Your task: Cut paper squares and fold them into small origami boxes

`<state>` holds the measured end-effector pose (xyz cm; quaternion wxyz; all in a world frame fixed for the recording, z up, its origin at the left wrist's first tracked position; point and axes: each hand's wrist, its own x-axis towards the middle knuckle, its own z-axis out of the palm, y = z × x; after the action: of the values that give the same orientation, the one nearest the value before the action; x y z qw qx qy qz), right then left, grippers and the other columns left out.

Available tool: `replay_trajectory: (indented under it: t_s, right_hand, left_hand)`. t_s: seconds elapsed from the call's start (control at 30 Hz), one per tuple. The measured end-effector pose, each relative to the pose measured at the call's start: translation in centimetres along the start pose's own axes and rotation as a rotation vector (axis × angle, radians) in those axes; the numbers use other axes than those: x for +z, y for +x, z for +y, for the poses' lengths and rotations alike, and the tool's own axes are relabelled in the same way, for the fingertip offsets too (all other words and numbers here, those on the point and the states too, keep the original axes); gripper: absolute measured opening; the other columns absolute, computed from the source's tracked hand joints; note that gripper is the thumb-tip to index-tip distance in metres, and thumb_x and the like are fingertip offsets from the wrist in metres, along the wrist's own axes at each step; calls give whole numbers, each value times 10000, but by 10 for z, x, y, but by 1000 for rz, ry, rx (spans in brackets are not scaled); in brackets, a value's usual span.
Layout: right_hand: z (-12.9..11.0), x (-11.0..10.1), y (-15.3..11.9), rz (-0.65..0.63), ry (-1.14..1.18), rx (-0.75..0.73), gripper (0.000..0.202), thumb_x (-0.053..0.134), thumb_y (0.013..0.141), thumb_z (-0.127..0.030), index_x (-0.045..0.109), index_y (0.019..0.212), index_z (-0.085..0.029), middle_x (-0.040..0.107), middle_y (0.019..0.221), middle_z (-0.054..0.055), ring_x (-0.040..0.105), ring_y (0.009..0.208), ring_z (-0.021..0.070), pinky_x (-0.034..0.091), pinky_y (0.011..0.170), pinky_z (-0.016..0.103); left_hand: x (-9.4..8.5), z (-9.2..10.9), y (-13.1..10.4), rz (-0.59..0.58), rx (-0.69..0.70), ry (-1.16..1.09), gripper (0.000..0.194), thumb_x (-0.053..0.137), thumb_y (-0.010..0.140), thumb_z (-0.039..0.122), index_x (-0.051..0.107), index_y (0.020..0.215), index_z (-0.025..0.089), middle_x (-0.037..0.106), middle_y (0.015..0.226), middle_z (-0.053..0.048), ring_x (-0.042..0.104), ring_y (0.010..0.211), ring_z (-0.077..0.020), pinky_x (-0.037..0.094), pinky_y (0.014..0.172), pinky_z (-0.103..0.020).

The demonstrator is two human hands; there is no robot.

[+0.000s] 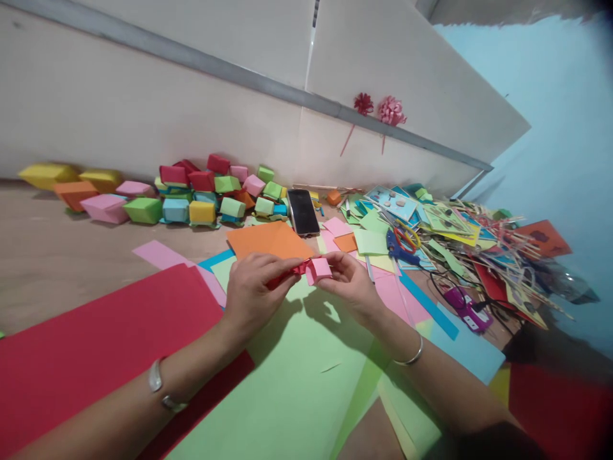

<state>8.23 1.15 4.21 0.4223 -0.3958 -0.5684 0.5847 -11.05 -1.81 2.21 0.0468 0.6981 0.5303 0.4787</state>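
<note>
Apparently at a fitting step, the left hand (pixel 256 291) has its grip closed on red paper (pixel 301 268) and the right hand (pixel 353 287) pinches a pink piece (pixel 320 269) right beside it, above the green sheet (pixel 297 377), which seems to call for light, steady fingers.

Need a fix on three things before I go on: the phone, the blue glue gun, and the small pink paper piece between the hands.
Phone (pixel 302 212): head view, middle of its dark screen.
Blue glue gun (pixel 400 250): head view, on its body.
Small pink paper piece (pixel 321 268): head view, its folded front.

No text, label or number can be read anywhere here.
</note>
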Motion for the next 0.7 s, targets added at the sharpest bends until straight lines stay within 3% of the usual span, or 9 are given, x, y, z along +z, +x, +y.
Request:
replay_trajectory:
  t_s: [0.2,0.33,0.5,0.7]
  right_hand:
    - [8,6,-3,-50,225,153,507,904,538,-287,650,971,-219,674,1002,13,676,856,167,575,867,359]
    - [8,5,-4,-76,310,250,512,910,564,-280,644,996,-215,682,910,-10,669,784,136,565,872,335]
    - [7,4,-4,-92,403,321,486,916,564,-238,671,983,-202,694,964,1,661,807,129,563,837,292]
    - [8,3,-4,-149,440,351,497,918,575,-249,705,1019,-184,693,924,-7,642,741,95,546,784,247]
  left_hand:
    - [-9,13,2,31,126,191,245,550,900,262,765,1009,299,671,767,-45,554,725,-222,336,664,-371]
    - [-13,25,1,18,264,328,271,527,876,198,746,1025,255,636,789,-63,519,731,-239,319,672,-388]
    - [-15,28,-1,1,345,398,246,500,884,205,724,983,228,610,812,-75,489,736,-249,314,675,-394]
    - [-12,26,0,127,423,360,140,555,923,219,673,997,208,688,818,-40,518,743,-228,318,705,-384]
